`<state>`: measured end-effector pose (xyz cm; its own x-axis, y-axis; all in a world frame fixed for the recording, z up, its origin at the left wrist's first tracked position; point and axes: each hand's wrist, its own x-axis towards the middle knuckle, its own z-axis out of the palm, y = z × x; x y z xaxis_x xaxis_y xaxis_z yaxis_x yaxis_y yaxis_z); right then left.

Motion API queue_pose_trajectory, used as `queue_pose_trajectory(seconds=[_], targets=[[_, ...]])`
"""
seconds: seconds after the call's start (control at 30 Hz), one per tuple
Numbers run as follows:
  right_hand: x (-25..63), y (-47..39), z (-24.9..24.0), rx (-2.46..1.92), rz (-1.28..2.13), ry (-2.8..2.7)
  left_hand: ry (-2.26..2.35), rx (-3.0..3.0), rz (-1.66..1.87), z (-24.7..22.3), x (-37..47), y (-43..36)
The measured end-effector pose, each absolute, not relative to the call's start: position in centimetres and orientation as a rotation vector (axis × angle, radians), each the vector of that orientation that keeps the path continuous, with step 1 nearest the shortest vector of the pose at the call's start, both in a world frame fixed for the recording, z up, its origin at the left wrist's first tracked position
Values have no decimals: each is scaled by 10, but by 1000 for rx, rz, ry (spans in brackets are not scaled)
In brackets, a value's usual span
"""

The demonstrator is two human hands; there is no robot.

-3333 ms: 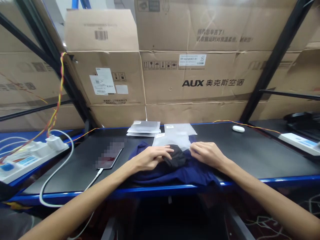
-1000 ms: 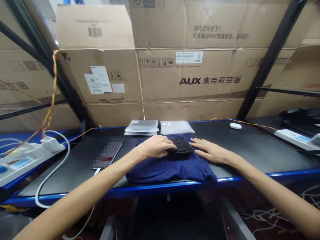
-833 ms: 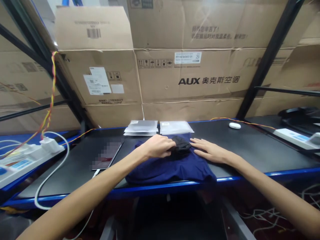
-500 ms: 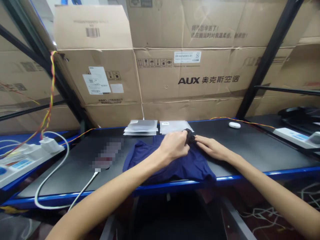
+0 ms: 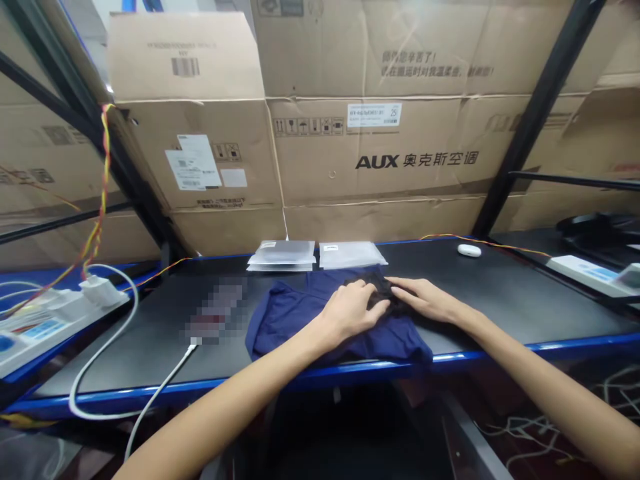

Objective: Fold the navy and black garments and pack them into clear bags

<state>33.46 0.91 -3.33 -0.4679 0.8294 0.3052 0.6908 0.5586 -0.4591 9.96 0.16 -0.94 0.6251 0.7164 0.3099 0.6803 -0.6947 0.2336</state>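
A navy blue garment [image 5: 290, 317] lies spread near the front edge of the black worktop. On its right part is a bunched piece of black, lace-like fabric [image 5: 381, 283], partly hidden by my fingers. My left hand [image 5: 354, 310] rests palm down over the left side of the black fabric, thumb apart from the other fingers. From the right, my right hand [image 5: 425, 298] lies with outstretched fingers touching the black fabric's right edge. Both hands look open; what lies under the palms is hidden.
Behind the garment sit two stacks of clear plastic packets [image 5: 283, 253]. At left lies a blurred-out device on a white cable [image 5: 167, 380], near a power strip [image 5: 60, 320]. Rightward are a small white case [image 5: 469, 250] and another power strip [image 5: 590, 275]. Cardboard [image 5: 320, 160] walls the back.
The black fabric was bunched in my left fist, raised above the garment; now it lies flatter on it. My left hand has lowered and opened. My right hand has hardly moved.
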Motion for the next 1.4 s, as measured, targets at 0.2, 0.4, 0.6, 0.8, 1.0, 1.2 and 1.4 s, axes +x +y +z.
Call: queue_pose_trajectory(seconds=[0.2,0.4,0.6,0.8,1.0,1.2,1.4], targets=[[340,10,-38,-1256,263,-2377,1180,2640,721,-9,96,11],[342,12,-40,-1301,249,-2409,1200,2549,957,10,73,5],[342,11,-39,-1301,241,-2406,1547,2544,817,11,32,-3],[343,12,-41,-1306,225,-2424,1755,2515,432,-6,2,-2],[343,12,-41,-1306,228,-2419,1780,2577,568,8,0,-8],[343,12,-40,-1298,234,-2414,1521,2789,862,25,26,-27],[342,11,-39,-1309,229,-2416,1605,2838,505,5,54,-18]])
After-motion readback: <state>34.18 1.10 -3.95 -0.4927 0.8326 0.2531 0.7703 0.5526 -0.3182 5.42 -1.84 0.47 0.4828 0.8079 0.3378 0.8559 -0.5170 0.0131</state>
